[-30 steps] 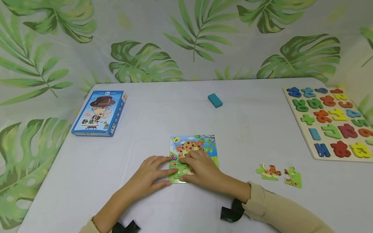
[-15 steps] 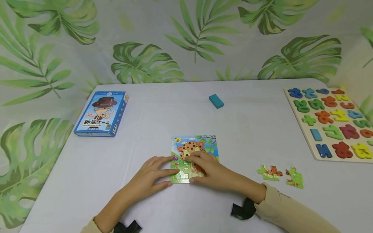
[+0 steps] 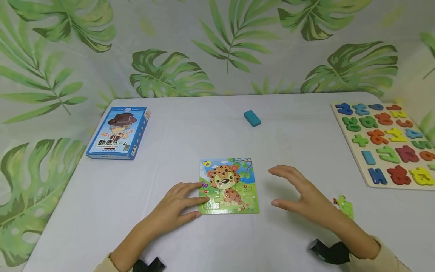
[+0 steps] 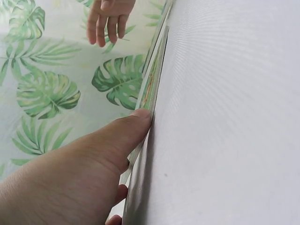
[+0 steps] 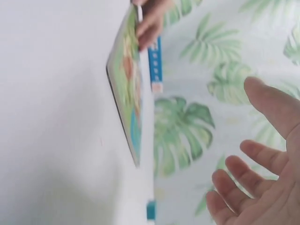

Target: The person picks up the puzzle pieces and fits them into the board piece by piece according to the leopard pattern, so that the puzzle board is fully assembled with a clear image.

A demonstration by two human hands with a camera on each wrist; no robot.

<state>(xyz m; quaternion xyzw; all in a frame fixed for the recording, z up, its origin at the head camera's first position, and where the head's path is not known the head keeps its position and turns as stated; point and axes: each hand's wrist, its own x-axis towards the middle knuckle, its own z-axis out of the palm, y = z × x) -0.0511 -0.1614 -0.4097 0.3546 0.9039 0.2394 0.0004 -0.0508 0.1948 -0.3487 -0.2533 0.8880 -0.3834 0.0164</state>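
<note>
A square jigsaw puzzle with a cartoon leopard lies flat on the white table, its lower left part paler with a piece outline showing. My left hand lies at its left side, fingers spread and fingertips on the border. In the left wrist view the thumb meets the board's edge. My right hand is raised to the right of the board, thumb and fingers apart, nothing between them. Behind its wrist a green loose puzzle piece partly shows; the other loose piece is hidden by the hand.
A blue game box stands at the back left. Toward the back middle lies a small teal block. At the right is a wooden board of colourful raised characters. Leaf-patterned cloth hangs behind the table.
My right hand has lifted off the puzzle and moved right, toward the loose pieces, uncovering the leopard. My left hand has stayed at the board's left side.
</note>
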